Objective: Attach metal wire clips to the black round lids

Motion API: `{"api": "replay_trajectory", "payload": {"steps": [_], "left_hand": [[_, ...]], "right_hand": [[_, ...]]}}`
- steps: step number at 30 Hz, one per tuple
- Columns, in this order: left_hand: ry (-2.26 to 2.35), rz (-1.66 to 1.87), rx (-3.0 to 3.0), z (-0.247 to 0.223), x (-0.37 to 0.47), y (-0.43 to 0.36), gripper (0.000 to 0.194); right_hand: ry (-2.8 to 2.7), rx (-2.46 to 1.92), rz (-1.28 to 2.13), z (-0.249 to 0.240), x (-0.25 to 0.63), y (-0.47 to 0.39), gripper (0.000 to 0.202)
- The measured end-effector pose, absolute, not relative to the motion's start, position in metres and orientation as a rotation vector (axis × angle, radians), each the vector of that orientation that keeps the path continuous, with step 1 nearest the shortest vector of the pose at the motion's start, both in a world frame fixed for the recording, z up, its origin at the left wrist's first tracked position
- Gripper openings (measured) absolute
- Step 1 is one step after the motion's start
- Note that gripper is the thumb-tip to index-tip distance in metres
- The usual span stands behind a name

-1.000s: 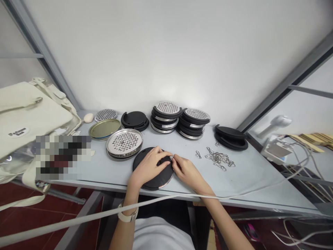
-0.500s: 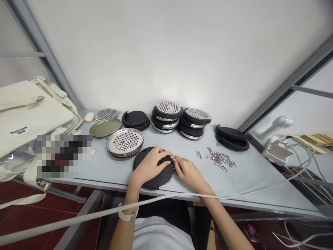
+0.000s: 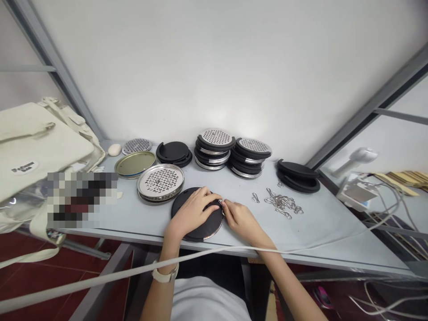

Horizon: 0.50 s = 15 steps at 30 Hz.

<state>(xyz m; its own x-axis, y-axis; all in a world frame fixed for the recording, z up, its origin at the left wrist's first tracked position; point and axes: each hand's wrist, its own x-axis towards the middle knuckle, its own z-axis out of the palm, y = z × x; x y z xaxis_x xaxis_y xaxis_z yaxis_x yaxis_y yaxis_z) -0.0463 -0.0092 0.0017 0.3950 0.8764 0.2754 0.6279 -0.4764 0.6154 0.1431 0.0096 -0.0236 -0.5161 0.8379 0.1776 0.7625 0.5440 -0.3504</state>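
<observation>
A black round disc with a shiny rim [image 3: 209, 227] lies flat at the front edge of the table. Across its top rests my left hand [image 3: 194, 211], fingers bent toward the right side of the disc, thumb pressing near the rim. My right hand [image 3: 240, 218] pinches a small metal clip [image 3: 220, 202] at the disc's right edge; the fingertips partly hide it. Several loose metal clips [image 3: 282, 203] lie in a pile to the right, with a single clip [image 3: 255, 197] apart from them.
Behind stand stacks of black holders with perforated plates [image 3: 216, 137], [image 3: 254, 146]. A perforated metal disc [image 3: 161, 182] and a gold lid [image 3: 135, 164] sit left; black holders [image 3: 297, 171] right. A white cable [image 3: 133, 269] crosses in front. A cream bag [image 3: 43, 147] is far left.
</observation>
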Motion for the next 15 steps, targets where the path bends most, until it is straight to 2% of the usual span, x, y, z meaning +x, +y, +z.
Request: {"api": "replay_trajectory", "payload": {"steps": [15], "left_hand": [[1.283,0.833,2.277,0.0045,-0.0453,-0.0081,0.026]], "right_hand": [[-2.481,-1.356,0.245,-0.0238,0.1415,0.0104,0.032]]}}
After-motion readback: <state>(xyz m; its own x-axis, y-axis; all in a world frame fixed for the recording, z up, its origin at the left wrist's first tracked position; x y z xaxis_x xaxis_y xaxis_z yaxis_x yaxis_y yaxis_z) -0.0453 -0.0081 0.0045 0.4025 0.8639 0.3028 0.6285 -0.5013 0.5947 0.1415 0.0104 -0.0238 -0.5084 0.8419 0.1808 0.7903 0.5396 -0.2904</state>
